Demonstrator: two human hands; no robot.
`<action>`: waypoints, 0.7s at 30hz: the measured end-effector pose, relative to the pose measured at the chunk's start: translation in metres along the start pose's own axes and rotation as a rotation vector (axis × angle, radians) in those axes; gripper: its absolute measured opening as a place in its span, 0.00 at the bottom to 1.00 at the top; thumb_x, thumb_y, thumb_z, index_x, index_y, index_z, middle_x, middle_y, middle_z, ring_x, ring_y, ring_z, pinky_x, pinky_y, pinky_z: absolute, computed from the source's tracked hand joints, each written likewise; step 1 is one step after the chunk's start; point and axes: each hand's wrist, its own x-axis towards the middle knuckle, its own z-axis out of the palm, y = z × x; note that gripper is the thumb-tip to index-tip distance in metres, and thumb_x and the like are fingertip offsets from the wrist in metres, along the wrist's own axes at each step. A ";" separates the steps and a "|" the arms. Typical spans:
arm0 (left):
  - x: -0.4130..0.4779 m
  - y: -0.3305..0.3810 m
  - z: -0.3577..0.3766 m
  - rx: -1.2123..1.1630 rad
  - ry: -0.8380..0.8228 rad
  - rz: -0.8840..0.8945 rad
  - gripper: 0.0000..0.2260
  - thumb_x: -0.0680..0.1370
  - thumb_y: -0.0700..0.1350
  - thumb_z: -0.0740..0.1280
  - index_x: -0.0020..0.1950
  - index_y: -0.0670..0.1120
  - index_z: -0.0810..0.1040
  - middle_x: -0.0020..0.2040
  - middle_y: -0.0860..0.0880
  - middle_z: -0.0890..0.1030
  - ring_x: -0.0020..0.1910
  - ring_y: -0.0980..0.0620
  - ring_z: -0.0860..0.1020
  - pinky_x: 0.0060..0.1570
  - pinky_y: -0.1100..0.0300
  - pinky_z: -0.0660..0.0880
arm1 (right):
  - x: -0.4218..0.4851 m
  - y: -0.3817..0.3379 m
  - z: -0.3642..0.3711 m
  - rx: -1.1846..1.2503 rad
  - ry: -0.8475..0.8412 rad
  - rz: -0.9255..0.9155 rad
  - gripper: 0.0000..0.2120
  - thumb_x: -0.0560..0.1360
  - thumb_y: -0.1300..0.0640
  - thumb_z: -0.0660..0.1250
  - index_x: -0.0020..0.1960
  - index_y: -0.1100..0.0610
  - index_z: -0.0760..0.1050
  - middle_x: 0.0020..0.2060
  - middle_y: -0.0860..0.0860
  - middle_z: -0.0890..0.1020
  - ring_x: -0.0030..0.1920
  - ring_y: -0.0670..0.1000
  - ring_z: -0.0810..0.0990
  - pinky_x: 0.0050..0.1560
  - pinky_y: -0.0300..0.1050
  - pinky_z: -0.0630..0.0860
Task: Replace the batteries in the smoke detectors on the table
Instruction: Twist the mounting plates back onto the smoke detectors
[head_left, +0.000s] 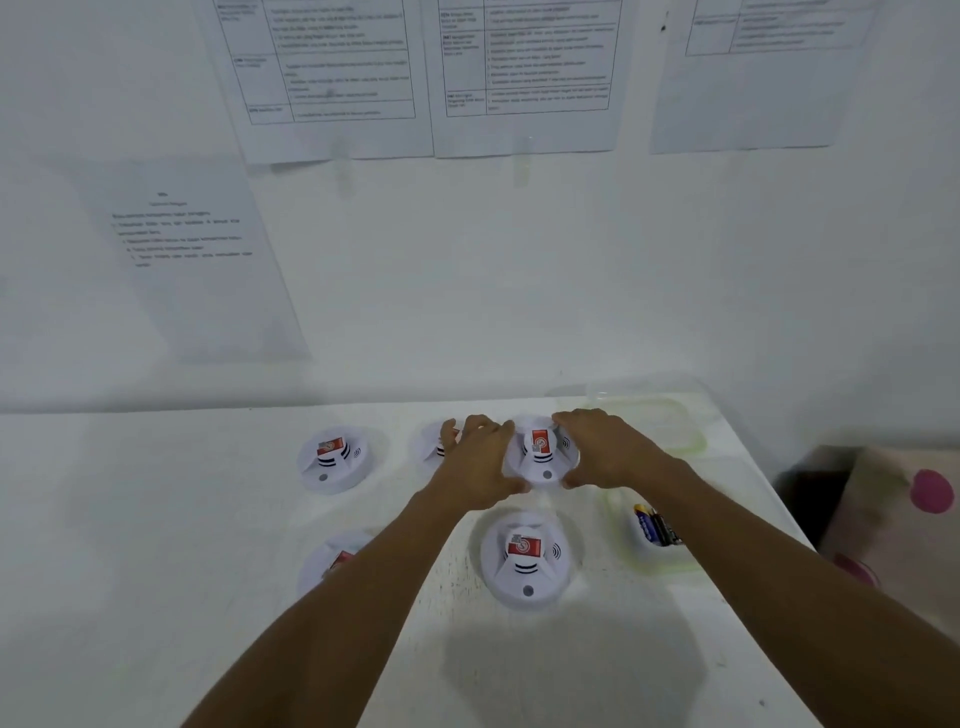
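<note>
Above the table, at twelve o'clock, white printed paper sheets (332, 78) with ruled grids hang on the pale wall. Their writing is too blurred to read. Below them the white table (130, 519) fills the lower half of the view. Past its edge at three o'clock lies a cream fabric with pink dots (904, 499).

Two bare forearms reach in from six o'clock. The left hand (480, 457) and the right hand (602, 449) grasp the round white plastic smoke detector (540, 460) from either side, fingers curled over its rim. It is at the table's far edge, about one o'clock from the table's middle. I cannot tell whether it is lifted.

A near white detector (524, 558) lies at six o'clock from it. A far-left detector (332, 460) lies at nine o'clock. A middle detector (434, 441) is half hidden behind the left hand, and a near-left detector (332, 564) is partly under the left forearm.

A clear plastic tub with a pale green rim (693, 441) stands at two o'clock. A second clear tub (649, 571) at four o'clock holds blue-and-black batteries (657, 526).

Each detector carries a red sticker with a white round emblem. Its lettering is unreadable.
</note>
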 end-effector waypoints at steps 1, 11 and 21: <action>0.001 -0.003 0.003 0.054 -0.040 -0.013 0.30 0.71 0.62 0.71 0.67 0.49 0.71 0.61 0.51 0.78 0.70 0.47 0.66 0.72 0.43 0.50 | 0.004 0.000 0.003 -0.020 -0.029 0.006 0.29 0.62 0.50 0.79 0.58 0.55 0.71 0.52 0.53 0.78 0.50 0.53 0.77 0.46 0.45 0.74; 0.011 0.001 0.001 0.172 -0.132 -0.031 0.29 0.75 0.60 0.66 0.73 0.50 0.67 0.69 0.50 0.74 0.77 0.47 0.57 0.71 0.34 0.34 | 0.027 0.006 0.014 -0.023 -0.130 0.055 0.24 0.65 0.56 0.77 0.57 0.59 0.73 0.53 0.56 0.80 0.51 0.56 0.79 0.52 0.51 0.79; 0.013 0.007 0.000 0.219 -0.145 -0.063 0.31 0.77 0.62 0.64 0.76 0.53 0.63 0.73 0.51 0.70 0.78 0.48 0.55 0.69 0.32 0.33 | 0.027 0.004 0.022 0.002 -0.081 0.094 0.19 0.68 0.59 0.73 0.56 0.59 0.73 0.52 0.56 0.79 0.48 0.56 0.79 0.49 0.48 0.78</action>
